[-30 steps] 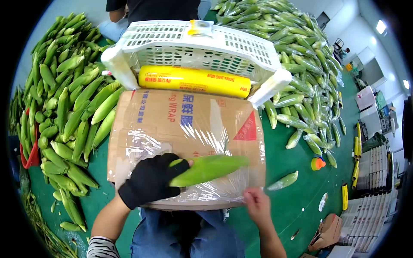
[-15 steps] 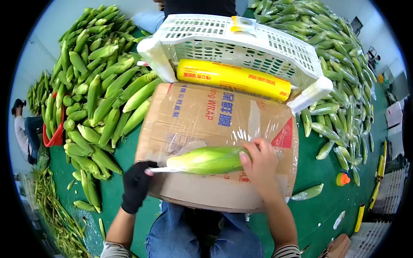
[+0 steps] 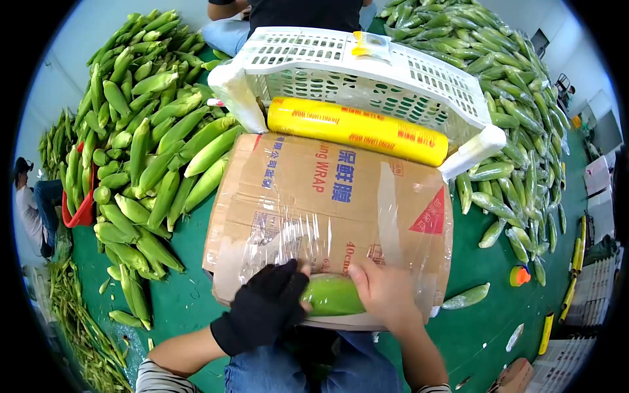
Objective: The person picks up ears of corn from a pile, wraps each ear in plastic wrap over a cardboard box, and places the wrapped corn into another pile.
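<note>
Bright, fairly even light fills the view. Glare streaks the clear film [image 3: 288, 229] over the cardboard box [image 3: 367, 170]; dark shadow sits between the legs of the jeans [image 3: 367, 367]. The right hand [image 3: 386, 291] looks slightly blurred. Wide-lens distortion bends the edges, and black fills the corners.

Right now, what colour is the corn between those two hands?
Green; the corn shows best in the head view.

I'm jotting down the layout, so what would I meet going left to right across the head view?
Red plastic basket, black-gloved left hand, green husk-covered corn ear, bare right hand, film-wrapped green corn ear on the floor, small orange-topped object, yellow cylindrical roll.
</note>
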The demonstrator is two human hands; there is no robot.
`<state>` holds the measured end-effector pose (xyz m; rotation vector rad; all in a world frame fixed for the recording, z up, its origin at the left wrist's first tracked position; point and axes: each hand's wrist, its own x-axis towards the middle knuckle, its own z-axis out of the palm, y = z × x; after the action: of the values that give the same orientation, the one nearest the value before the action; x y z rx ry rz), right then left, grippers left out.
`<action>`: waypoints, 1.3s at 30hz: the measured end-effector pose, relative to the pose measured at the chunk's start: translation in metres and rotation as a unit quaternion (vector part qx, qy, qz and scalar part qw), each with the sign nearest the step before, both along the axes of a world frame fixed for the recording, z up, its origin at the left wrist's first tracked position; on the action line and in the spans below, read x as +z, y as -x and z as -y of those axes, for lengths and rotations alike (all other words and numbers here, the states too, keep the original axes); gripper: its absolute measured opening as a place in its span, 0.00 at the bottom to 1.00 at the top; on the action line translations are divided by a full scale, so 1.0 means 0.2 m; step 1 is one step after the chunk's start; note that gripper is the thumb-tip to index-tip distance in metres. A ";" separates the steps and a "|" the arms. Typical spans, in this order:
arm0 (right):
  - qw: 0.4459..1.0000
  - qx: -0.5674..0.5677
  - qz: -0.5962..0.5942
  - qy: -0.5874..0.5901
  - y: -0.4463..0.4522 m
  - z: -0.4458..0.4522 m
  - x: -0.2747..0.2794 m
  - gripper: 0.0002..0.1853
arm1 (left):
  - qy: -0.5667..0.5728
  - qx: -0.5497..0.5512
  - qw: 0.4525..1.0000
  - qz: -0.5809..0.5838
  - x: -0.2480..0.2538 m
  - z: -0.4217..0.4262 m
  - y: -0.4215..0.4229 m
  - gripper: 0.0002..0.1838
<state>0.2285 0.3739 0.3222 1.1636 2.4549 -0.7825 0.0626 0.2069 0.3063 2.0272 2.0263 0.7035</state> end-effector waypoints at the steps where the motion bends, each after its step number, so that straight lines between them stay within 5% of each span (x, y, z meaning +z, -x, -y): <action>1: 0.993 -0.001 -0.106 -0.042 -0.02 0.01 -0.05 0.16 | -0.010 0.010 0.999 -0.044 0.02 -0.02 -0.01 0.32; 3: 0.942 0.001 -0.312 -0.124 -0.08 0.02 -0.16 0.21 | -0.030 0.034 0.993 -0.111 0.04 -0.11 0.02 0.31; 6: 0.866 0.214 -0.321 -0.319 0.02 -0.02 -0.01 0.28 | -0.143 0.102 0.983 -0.053 -0.12 -0.43 0.27 0.25; 7: 0.850 0.241 -0.289 -0.367 0.06 -0.04 -0.05 0.33 | -0.092 0.120 0.988 -0.027 -0.10 -0.52 0.31 0.22; 10: 0.910 0.228 -0.183 -0.294 0.08 -0.13 -0.11 0.35 | 0.023 0.100 0.995 -0.015 0.02 -0.52 0.19 0.14; 11: 0.911 0.251 -0.155 -0.287 0.06 -0.11 -0.10 0.37 | 0.046 0.020 0.997 -0.056 0.07 -0.42 0.14 0.15; 13: 0.908 0.277 -0.183 -0.255 -0.03 -0.01 -0.10 0.38 | -0.060 -0.006 0.996 -0.058 0.04 -0.21 0.02 0.25; 15: 0.931 0.288 -0.164 -0.154 -0.06 0.02 -0.07 0.39 | -0.034 -0.015 0.997 -0.064 0.03 -0.12 -0.02 0.32; 20: 0.870 0.238 -0.278 -0.329 0.09 -0.21 -0.12 0.36 | -0.130 -0.020 0.988 -0.074 -0.19 -0.63 0.36 0.36; 22: 0.846 0.256 -0.299 -0.360 0.16 -0.28 -0.12 0.35 | -0.020 -0.045 0.998 -0.036 -0.18 -0.89 0.45 0.31; 24: 0.877 0.242 -0.258 -0.323 0.23 -0.37 -0.15 0.36 | 0.097 -0.089 0.981 -0.140 -0.20 -1.06 0.49 0.24; 27: 0.906 0.232 -0.252 -0.250 0.22 -0.39 -0.16 0.36 | 0.189 -0.088 0.970 -0.121 -0.15 -1.14 0.48 0.15; 30: 0.912 0.266 -0.265 -0.163 0.15 -0.25 -0.08 0.35 | 0.068 -0.082 0.981 -0.162 -0.25 -1.08 0.46 0.15; 35: 0.939 0.316 -0.083 0.111 -0.11 0.05 0.06 0.37 | 0.195 -0.063 0.975 -0.082 -0.07 -1.07 0.46 0.23; 37: 0.932 0.277 -0.029 0.232 -0.23 0.11 0.11 0.40 | 0.047 -0.047 0.997 0.032 -0.17 -1.00 0.49 0.26; 39: 0.951 0.098 -0.090 0.280 -0.38 0.11 0.08 0.43 | -0.084 0.013 0.980 0.177 -0.20 -0.86 0.43 0.29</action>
<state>0.3046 0.3528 0.3383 0.6500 2.2012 -1.4466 -0.0236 0.3785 0.2659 1.7984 1.8417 1.1828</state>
